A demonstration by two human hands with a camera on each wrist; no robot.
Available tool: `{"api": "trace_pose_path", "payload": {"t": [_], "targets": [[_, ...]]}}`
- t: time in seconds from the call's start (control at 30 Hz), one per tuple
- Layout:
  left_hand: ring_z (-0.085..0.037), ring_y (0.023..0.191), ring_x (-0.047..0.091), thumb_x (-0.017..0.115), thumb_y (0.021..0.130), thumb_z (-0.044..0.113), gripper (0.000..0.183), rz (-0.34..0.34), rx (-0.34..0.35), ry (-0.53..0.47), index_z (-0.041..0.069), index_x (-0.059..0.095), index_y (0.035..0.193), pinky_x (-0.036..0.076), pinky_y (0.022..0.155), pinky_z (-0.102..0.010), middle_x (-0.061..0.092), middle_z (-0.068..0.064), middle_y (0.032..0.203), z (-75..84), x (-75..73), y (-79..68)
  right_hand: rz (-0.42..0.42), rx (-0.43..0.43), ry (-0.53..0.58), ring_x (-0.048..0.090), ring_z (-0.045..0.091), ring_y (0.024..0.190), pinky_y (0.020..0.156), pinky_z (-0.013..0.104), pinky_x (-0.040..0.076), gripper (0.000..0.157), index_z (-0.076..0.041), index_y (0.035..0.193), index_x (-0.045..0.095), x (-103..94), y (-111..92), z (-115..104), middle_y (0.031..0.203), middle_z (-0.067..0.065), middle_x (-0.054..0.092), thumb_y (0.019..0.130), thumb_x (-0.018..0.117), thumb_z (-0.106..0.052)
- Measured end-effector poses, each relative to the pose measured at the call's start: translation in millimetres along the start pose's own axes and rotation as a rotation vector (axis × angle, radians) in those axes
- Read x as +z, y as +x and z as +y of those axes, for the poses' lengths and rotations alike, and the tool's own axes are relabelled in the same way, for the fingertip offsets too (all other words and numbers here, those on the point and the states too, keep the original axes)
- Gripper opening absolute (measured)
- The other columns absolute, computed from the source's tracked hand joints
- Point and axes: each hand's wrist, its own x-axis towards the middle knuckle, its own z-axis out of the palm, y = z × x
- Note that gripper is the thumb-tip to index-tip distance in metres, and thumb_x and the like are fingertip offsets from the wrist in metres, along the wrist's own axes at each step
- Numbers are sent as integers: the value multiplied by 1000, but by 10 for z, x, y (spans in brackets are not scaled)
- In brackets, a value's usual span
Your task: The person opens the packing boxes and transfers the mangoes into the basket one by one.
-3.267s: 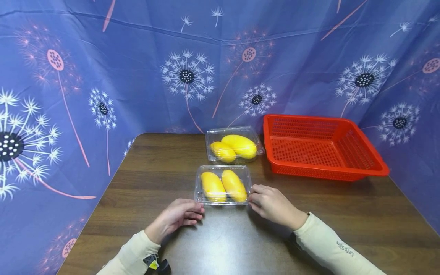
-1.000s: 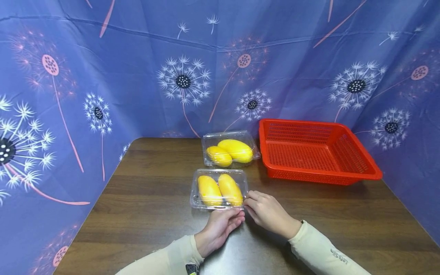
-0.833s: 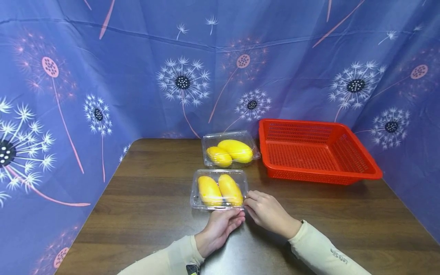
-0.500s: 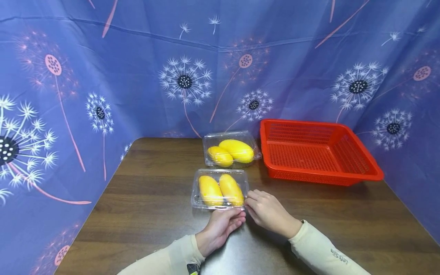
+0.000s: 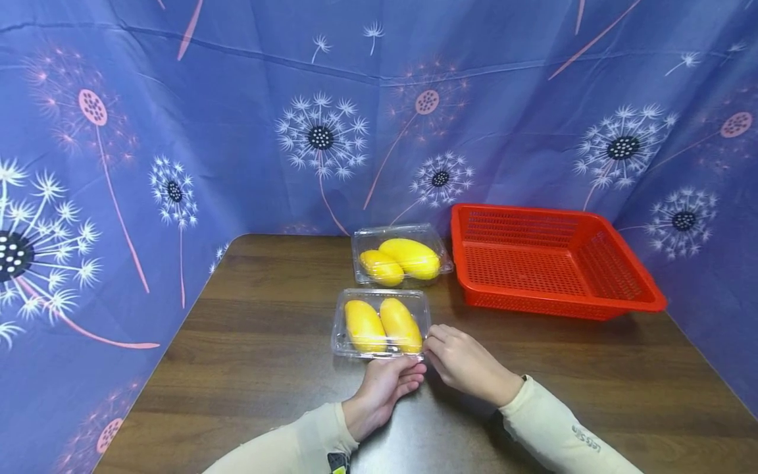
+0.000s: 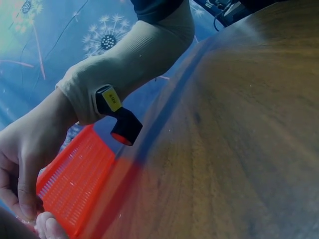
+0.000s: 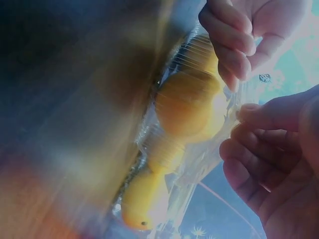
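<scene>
A clear plastic clamshell box (image 5: 340, 342) holding two yellow mangoes (image 5: 364, 327) lies in front of me, its lid down over them. My left hand (image 5: 381, 388) reaches across its front edge and pinches the rim near the front right corner. At that same corner, my right hand (image 5: 464, 362) pinches the rim between thumb and bent fingers. The right wrist view shows the fingertips of the left hand (image 7: 239, 42) and right hand (image 7: 271, 159) close together at the rim. In the left wrist view, the right hand (image 6: 35, 144) bends down at the lower left.
Just behind stands a second clear clamshell box (image 5: 362, 240), also with two mangoes (image 5: 411, 257). A red perforated plastic basket (image 5: 556, 299) sits at the back right. Blue dandelion-print cloth (image 5: 379, 118) rises behind the wooden table (image 5: 254, 342).
My left hand has slid from the box's front left corner to its front right corner. Over the last second both hands stay nearly still. The view shifts slightly.
</scene>
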Motion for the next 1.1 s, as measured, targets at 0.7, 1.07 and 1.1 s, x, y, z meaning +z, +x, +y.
{"api": "trace_pose_path", "payload": {"t": [0.7, 1.07, 1.1], "targets": [[-6, 67, 66, 61, 92, 9, 28, -25, -12, 28, -11, 63, 111, 55, 66, -17, 70, 2, 75, -3, -17, -3, 46, 43, 98, 57, 9, 73, 68, 26, 55, 18, -9, 84, 67, -143, 52, 54, 81, -3, 58, 73, 77, 1], [-6, 65, 65, 61, 91, 14, 28, -6, -12, 23, -8, 64, 108, 55, 63, -17, 70, 2, 73, 36, -31, -19, 52, 37, 85, 57, 10, 74, 68, 28, 54, 18, -12, 83, 68, -114, 40, 63, 80, -4, 58, 71, 80, -4], [-6, 65, 65, 61, 91, 14, 29, -5, -9, 23, -9, 64, 108, 55, 63, -17, 70, 2, 73, 37, -37, -17, 52, 34, 84, 57, 10, 74, 68, 28, 54, 19, -12, 83, 68, -111, 38, 64, 80, -4, 58, 71, 80, -4]]}}
